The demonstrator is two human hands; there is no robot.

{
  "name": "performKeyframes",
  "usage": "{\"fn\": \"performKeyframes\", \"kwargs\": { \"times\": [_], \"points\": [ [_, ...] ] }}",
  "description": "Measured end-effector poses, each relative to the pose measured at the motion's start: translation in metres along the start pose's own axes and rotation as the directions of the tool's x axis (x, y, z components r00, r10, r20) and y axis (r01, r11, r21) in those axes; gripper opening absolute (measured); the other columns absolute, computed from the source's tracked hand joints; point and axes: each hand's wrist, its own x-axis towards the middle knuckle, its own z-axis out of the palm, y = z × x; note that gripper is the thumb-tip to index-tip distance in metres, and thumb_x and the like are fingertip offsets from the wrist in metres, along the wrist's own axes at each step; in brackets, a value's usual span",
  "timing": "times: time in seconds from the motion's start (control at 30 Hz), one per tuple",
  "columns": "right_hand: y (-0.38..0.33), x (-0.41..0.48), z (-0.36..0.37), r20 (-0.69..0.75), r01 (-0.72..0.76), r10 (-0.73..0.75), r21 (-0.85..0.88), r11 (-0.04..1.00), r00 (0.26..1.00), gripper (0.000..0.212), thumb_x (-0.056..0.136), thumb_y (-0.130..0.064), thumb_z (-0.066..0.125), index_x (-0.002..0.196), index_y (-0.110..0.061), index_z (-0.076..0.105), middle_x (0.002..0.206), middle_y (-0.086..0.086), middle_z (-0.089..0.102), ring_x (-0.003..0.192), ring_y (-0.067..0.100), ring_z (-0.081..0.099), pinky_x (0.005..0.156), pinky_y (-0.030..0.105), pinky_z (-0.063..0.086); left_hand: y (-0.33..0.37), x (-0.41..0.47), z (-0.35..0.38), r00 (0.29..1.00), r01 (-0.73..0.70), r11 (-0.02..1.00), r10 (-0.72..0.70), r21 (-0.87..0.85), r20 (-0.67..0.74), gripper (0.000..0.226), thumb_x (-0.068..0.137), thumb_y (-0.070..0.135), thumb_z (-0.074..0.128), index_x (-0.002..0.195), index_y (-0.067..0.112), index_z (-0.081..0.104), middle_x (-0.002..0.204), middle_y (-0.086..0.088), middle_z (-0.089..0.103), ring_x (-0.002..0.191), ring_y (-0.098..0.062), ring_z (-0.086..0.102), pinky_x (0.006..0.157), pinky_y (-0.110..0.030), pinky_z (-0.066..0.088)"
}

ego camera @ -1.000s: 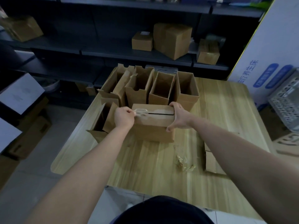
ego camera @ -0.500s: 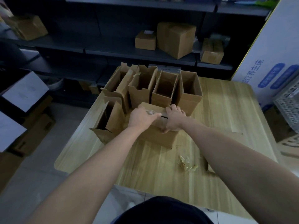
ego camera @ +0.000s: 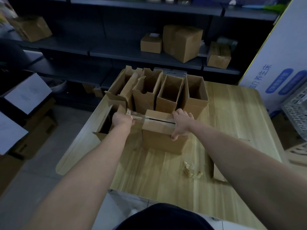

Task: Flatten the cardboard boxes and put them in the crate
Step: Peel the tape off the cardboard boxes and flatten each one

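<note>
Dim storeroom: dark metal shelving (ego camera: 116, 52) behind, light wooden table (ego camera: 232, 113) in front. On it, a closed brown cardboard box (ego camera: 159, 140), just in front of a row of open-topped brown cardboard boxes (ego camera: 167, 93).

Step looks like unsealing. Left hand (ego camera: 122, 119) pinches a clear tape strip (ego camera: 137, 116) stretched off the box's top seam. Right hand (ego camera: 181, 123) clamps the box's top right edge, thumb down the front.

Next, probably: strip tape fully, open flaps, collapse, carry to the white perforated plastic crate (ego camera: 297, 110) at far right.

Only writing: blue Chinese characters on the tall white panel (ego camera: 279, 47), partly cut off, seemingly "养生床". No legible box labels.
</note>
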Motion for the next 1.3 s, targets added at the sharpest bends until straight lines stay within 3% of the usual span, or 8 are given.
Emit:
{"fn": "performKeyframes", "kwargs": {
  "times": [0.23, 0.5, 0.7, 0.83, 0.97, 1.07, 1.23, 1.3],
  "points": [
    [-0.028, 0.007, 0.015, 0.022, -0.01, 0.01, -0.015, 1.0, 1.0, 0.126, 0.06, -0.051, 0.081, 0.151, -0.024, -0.003, 0.157, 0.005, 0.012, 0.144, 0.034, 0.01, 0.113, 0.058, 0.007, -0.034, -0.012, 0.009, 0.956, -0.259, 0.853, 0.159, 0.453, 0.246, 0.011, 0.091, 0.009, 0.055, 0.091, 0.015, 0.065, 0.102, -0.005, 0.06, 0.098, -0.025, 0.06, 0.086, -0.033, 0.049],
    [-0.032, 0.011, 0.02, -0.027, -0.026, 0.025, -0.01, 1.0, 0.999, 0.123, 0.06, -0.048, 0.082, 0.151, -0.023, 0.002, 0.155, 0.005, 0.015, 0.143, 0.033, 0.011, 0.113, 0.058, 0.005, -0.032, -0.016, 0.005, 0.891, -0.213, 0.936, 0.069, 0.279, 0.449, 0.03, 0.09, 0.045, 0.051, 0.084, 0.02, 0.067, 0.089, 0.002, 0.066, 0.086, -0.015, 0.06, 0.072, -0.027, 0.047],
    [-0.031, 0.011, 0.021, -0.038, -0.017, 0.017, -0.008, 1.0, 0.999, 0.122, 0.058, -0.048, 0.082, 0.15, -0.024, 0.006, 0.151, 0.004, 0.02, 0.141, 0.032, 0.017, 0.113, 0.059, 0.007, -0.034, -0.021, 0.005, 0.926, -0.138, 0.981, 0.08, 0.134, 0.368, 0.033, 0.09, 0.038, 0.041, 0.097, 0.017, 0.065, 0.1, -0.006, 0.067, 0.096, -0.022, 0.062, 0.094, -0.042, 0.048],
    [-0.034, 0.01, 0.02, -0.053, 0.035, -0.036, -0.025, 0.999, 0.998, 0.119, 0.054, -0.048, 0.083, 0.147, -0.025, 0.012, 0.146, 0.002, 0.028, 0.137, 0.03, 0.023, 0.112, 0.059, 0.011, -0.025, -0.022, 0.007, 0.973, 0.069, 0.993, -0.047, -0.09, 0.228, 0.034, 0.094, 0.039, 0.041, 0.106, 0.015, 0.062, 0.103, -0.01, 0.068, 0.091, -0.022, 0.064, 0.084, -0.036, 0.052],
    [-0.035, 0.008, 0.009, -0.114, 0.05, -0.059, -0.078, 0.996, 0.992, 0.119, 0.051, -0.05, 0.082, 0.146, -0.024, 0.016, 0.142, 0.002, 0.032, 0.134, 0.03, 0.027, 0.112, 0.058, 0.015, -0.016, -0.026, 0.006, 0.904, -0.204, 0.959, 0.106, 0.198, 0.414, 0.065, 0.078, 0.068, 0.054, 0.118, 0.017, 0.056, 0.111, 0.0, 0.061, 0.1, -0.018, 0.059, 0.092, -0.04, 0.048],
    [-0.037, 0.007, -0.002, -0.148, 0.062, -0.078, -0.108, 0.992, 0.986, 0.118, 0.051, -0.051, 0.082, 0.145, -0.024, 0.017, 0.141, 0.002, 0.033, 0.133, 0.029, 0.027, 0.112, 0.058, 0.014, -0.017, -0.02, 0.009, 0.867, -0.456, 0.798, 0.298, 0.394, 0.399, 0.046, 0.079, 0.041, 0.07, 0.116, 0.018, 0.054, 0.113, -0.002, 0.057, 0.099, -0.018, 0.057, 0.09, -0.038, 0.051],
    [-0.03, 0.0, -0.015, -0.202, 0.079, -0.084, -0.031, 0.996, 0.976, 0.115, 0.054, -0.052, 0.08, 0.146, -0.023, 0.018, 0.144, 0.002, 0.031, 0.135, 0.029, 0.026, 0.113, 0.057, 0.012, -0.005, -0.024, 0.012, 0.904, -0.387, 0.906, 0.338, 0.169, 0.261, 0.006, 0.091, 0.027, 0.058, 0.09, 0.026, 0.064, 0.089, 0.006, 0.058, 0.079, -0.005, 0.053, 0.066, -0.019, 0.042],
    [-0.024, -0.005, -0.02, -0.222, 0.082, -0.083, -0.014, 0.997, 0.971, 0.113, 0.055, -0.051, 0.081, 0.145, -0.023, 0.018, 0.142, 0.002, 0.031, 0.133, 0.028, 0.027, 0.114, 0.056, 0.012, 0.002, -0.027, 0.013, 0.946, -0.271, 0.962, 0.259, 0.042, 0.194, 0.018, 0.092, 0.026, 0.057, 0.076, 0.034, 0.058, 0.082, 0.01, 0.058, 0.076, -0.003, 0.053, 0.058, -0.017, 0.037]
  ]
}}
